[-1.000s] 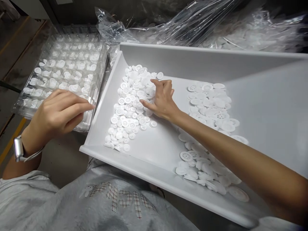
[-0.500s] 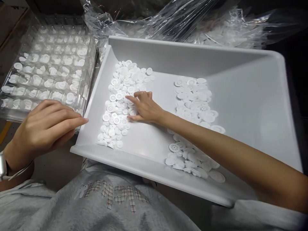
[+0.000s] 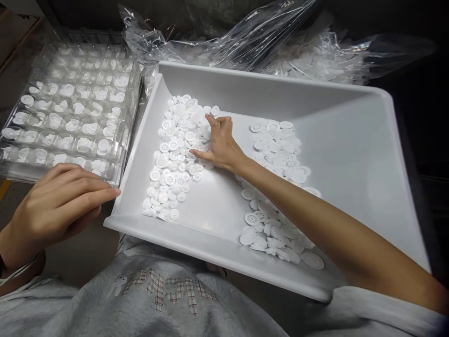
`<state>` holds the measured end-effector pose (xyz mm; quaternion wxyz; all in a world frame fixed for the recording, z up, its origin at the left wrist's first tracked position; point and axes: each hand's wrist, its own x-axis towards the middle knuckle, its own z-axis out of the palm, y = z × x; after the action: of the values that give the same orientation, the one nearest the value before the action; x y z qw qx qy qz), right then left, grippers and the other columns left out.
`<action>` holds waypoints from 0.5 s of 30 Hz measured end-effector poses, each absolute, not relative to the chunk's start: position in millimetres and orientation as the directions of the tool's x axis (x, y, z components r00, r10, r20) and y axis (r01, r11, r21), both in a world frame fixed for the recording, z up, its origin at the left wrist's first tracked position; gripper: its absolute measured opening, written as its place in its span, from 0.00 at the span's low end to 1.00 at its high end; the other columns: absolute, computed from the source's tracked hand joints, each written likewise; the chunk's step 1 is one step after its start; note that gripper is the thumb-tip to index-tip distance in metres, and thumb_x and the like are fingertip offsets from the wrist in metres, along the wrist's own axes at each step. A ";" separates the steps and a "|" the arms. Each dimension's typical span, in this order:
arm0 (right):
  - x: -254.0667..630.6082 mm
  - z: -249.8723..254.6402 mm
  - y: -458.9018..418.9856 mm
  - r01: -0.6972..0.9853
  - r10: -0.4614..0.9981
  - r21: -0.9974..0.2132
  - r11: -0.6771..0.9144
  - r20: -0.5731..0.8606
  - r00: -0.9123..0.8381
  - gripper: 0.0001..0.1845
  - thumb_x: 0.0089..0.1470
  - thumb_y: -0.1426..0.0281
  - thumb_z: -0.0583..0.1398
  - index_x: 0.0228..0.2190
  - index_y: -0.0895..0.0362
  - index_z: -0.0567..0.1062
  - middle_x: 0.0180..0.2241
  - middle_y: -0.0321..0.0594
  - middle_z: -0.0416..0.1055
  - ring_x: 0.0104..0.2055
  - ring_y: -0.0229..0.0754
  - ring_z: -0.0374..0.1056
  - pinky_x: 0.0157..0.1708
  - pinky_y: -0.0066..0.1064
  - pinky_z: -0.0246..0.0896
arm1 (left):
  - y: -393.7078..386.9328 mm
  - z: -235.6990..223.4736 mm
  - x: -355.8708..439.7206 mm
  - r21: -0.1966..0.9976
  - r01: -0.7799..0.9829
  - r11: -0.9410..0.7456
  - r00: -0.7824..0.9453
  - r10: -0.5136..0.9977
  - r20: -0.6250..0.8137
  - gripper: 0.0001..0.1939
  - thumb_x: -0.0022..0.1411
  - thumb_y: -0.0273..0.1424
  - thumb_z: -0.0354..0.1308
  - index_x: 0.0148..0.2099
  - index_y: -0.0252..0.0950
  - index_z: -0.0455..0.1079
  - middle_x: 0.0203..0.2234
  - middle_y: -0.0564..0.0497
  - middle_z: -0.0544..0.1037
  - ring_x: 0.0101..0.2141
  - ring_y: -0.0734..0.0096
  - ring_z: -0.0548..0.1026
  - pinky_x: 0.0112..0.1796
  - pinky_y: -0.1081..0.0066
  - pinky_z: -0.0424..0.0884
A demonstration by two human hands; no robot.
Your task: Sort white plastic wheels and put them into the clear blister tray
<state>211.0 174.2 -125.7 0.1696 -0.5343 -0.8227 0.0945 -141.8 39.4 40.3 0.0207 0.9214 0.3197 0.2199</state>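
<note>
My right hand (image 3: 222, 142) reaches into a pale grey plastic tray (image 3: 351, 154). Its thumb and index finger are apart at the right side of a heap of small white plastic discs (image 3: 170, 147), and the other fingers look partly curled. Nothing shows in its grip, though the palm side is hidden. A second heap of white discs (image 3: 273, 150), some with spoke-like holes, lies further right, partly under my right forearm. My left hand (image 3: 65, 203) is empty, its fingers stretched forward and close together. Its index fingertip is at the tray's left rim.
Left of the tray stand clear plastic compartment trays (image 3: 121, 152), with white parts in the many pockets. Crumpled clear plastic film (image 3: 242, 40) lies behind the tray, with a pile of pale parts under it at the right. The tray's front edge runs close to my body.
My right hand has moved up and to the right along the left heap, its thumb and index finger spread wider. My left hand has shifted slightly down and left. The whole view has moved a little.
</note>
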 end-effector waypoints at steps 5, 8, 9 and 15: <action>183.2 -124.1 179.8 0.861 0.915 -0.313 0.401 0.177 -0.362 0.44 0.55 0.42 0.55 0.60 0.59 0.55 0.52 0.57 0.53 0.53 0.58 0.56 0.40 0.45 0.64 | 36.8 36.6 -124.6 0.146 0.491 -0.859 0.764 0.505 0.401 0.16 0.60 0.23 0.55 0.48 0.43 0.74 0.31 0.54 0.82 0.31 0.66 0.79 0.32 0.59 0.73; 177.4 -120.8 177.0 0.862 0.912 -0.303 0.406 0.187 -0.364 0.37 0.57 0.45 0.55 0.57 0.57 0.59 0.51 0.55 0.56 0.52 0.54 0.58 0.31 0.36 0.63 | 32.8 30.9 -117.9 0.180 0.477 -0.860 0.761 0.507 0.405 0.14 0.59 0.21 0.55 0.44 0.41 0.73 0.29 0.53 0.82 0.31 0.68 0.80 0.32 0.62 0.74; 176.6 -119.7 175.7 0.864 0.912 -0.297 0.407 0.191 -0.364 0.34 0.57 0.47 0.56 0.56 0.57 0.61 0.51 0.54 0.58 0.51 0.53 0.59 0.31 0.34 0.63 | 31.5 28.8 -116.4 0.193 0.474 -0.859 0.759 0.510 0.405 0.13 0.59 0.21 0.55 0.44 0.41 0.73 0.29 0.53 0.82 0.31 0.69 0.80 0.32 0.62 0.74; 170.2 -113.6 169.3 0.882 0.912 -0.248 0.400 0.201 -0.357 0.22 0.60 0.55 0.59 0.49 0.57 0.69 0.50 0.45 0.65 0.48 0.45 0.65 0.42 0.38 0.69 | 22.7 24.3 -106.1 0.273 0.452 -0.849 0.737 0.528 0.422 0.11 0.61 0.23 0.56 0.44 0.39 0.72 0.28 0.52 0.81 0.31 0.71 0.78 0.34 0.64 0.73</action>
<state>170.2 169.3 -113.6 0.1543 -0.5455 -0.8224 0.0485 -106.1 22.7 24.3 0.0762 0.9289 0.2638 0.2487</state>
